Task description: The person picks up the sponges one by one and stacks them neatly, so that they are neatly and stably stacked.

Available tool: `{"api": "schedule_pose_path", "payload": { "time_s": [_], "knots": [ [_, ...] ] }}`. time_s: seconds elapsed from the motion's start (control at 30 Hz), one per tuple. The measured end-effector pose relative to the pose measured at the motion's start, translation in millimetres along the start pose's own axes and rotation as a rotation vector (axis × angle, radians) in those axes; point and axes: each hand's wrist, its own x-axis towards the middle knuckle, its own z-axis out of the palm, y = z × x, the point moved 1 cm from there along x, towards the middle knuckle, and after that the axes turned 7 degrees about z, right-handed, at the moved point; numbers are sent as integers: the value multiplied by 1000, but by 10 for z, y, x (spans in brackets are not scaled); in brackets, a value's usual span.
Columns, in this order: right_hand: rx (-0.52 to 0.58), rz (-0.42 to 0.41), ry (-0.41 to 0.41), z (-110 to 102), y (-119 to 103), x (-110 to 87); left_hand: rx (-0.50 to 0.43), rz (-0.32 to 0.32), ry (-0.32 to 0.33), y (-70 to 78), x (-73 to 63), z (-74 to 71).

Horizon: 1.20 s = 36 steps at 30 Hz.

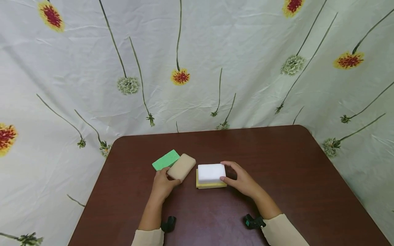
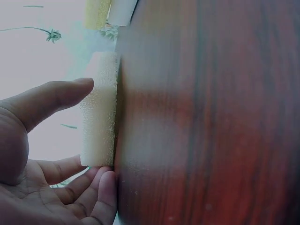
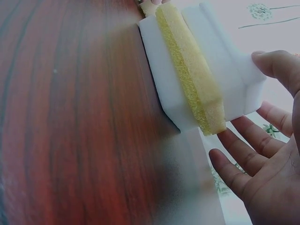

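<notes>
My left hand (image 1: 163, 186) holds a beige sponge (image 1: 182, 166) by its near end, thumb on one side and fingers on the other. A green sponge (image 1: 166, 160) lies just behind it, partly covered by it in the head view. In the left wrist view the beige sponge (image 2: 99, 112) sits low over the table. My right hand (image 1: 241, 179) grips a white sponge (image 1: 211, 173) at its right end between thumb and fingers. That white sponge tops a stack: a yellow sponge (image 3: 190, 70) is beneath it, and another white sponge (image 3: 161, 70) lies at the bottom.
The dark brown wooden table (image 1: 277, 160) has rounded far corners. A pale cloth with printed flowers (image 1: 197, 41) hangs behind it and along the sides. Black cameras are strapped to the left wrist (image 1: 169, 224) and right wrist (image 1: 254, 221).
</notes>
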Motion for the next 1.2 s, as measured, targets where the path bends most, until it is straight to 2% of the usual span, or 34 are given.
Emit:
{"api": "schedule_pose_path", "payload": {
  "time_s": [0.2, 0.87, 1.2],
  "knots": [
    [-10, -2, 3, -2, 0, 1, -99, -15, 11, -18, 9, -7],
    [2, -19, 16, 4, 1, 18, -234, -68, -5, -48, 18, -49],
    [24, -11, 23, 25, -8, 23, -302, -72, 21, -45, 28, -62]
  ]
}}
